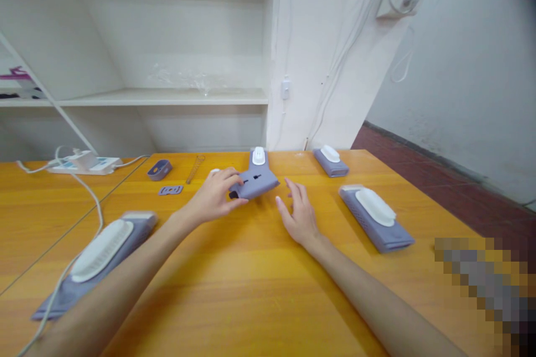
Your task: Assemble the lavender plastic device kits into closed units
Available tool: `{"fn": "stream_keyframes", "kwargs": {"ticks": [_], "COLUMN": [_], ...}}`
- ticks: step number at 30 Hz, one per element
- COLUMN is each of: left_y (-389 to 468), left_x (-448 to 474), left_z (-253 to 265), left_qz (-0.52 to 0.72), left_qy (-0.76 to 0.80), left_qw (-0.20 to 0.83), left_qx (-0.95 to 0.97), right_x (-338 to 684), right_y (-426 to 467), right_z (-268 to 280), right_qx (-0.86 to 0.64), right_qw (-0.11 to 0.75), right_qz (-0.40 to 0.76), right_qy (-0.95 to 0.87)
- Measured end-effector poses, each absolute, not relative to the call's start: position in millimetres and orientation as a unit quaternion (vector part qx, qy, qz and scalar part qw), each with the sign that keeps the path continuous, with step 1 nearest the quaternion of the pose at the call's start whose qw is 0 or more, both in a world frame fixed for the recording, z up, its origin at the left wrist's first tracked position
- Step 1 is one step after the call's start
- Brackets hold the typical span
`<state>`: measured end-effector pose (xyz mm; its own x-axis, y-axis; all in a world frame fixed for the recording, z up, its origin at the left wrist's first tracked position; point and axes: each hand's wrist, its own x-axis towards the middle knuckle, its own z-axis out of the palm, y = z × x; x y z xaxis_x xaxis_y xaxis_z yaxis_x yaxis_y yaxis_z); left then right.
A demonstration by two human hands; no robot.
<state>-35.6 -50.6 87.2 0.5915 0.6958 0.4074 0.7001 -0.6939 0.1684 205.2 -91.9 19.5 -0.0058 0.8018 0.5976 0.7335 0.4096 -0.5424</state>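
My left hand [220, 195] pinches the left end of a grey-purple plastic casing [263, 182] between thumb and fingers. The casing has dark slots on its upper face, and a black part shows at its left end by my thumb. My right hand [299, 213] is apart from the casing, just off its right end, fingers spread and holding nothing. Right behind the casing is a grey-purple piece with a white ribbed oval cover [258, 155]; whether the two touch I cannot tell. Another small white piece [215, 171] is mostly hidden behind my left hand.
Similar grey-purple units with white covers lie at left [103, 251], right [374, 209] and back right [330, 157]. Back left are a hollow purple part [159, 169], a flat slotted plate [171, 190] and a coil spring [195, 169]. A white cable [99, 206] runs from a power strip [86, 164].
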Motion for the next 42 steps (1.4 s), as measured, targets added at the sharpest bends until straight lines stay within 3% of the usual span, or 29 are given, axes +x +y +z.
{"fn": "stream_keyframes", "kwargs": {"ticks": [3, 14, 36, 42], "left_y": [-62.9, -71.6, -75.4, -61.9], "left_x": [-27.1, -33.0, -40.9, -54.9], "left_z": [76.0, 45.5, 34.0, 28.6], "left_qz": [-0.222, -0.238, -0.208, -0.231], "left_qy": [-0.342, -0.332, -0.357, -0.465], "left_qw": [-0.048, -0.144, 0.051, 0.107], "left_qx": [-0.912, -0.902, -0.909, -0.848], "right_x": [205.5, 204.3, 203.5, 204.1], "right_y": [-91.2, -89.9, -86.2, -86.5], "right_z": [19.6, 15.5, 11.4, 12.5], "right_qx": [-0.52, -0.51, -0.5, -0.498], "right_qw": [0.466, 0.388, 0.356, 0.358], "right_qz": [0.043, 0.057, 0.06, 0.066], "right_qy": [-0.714, -0.766, -0.787, -0.787]}}
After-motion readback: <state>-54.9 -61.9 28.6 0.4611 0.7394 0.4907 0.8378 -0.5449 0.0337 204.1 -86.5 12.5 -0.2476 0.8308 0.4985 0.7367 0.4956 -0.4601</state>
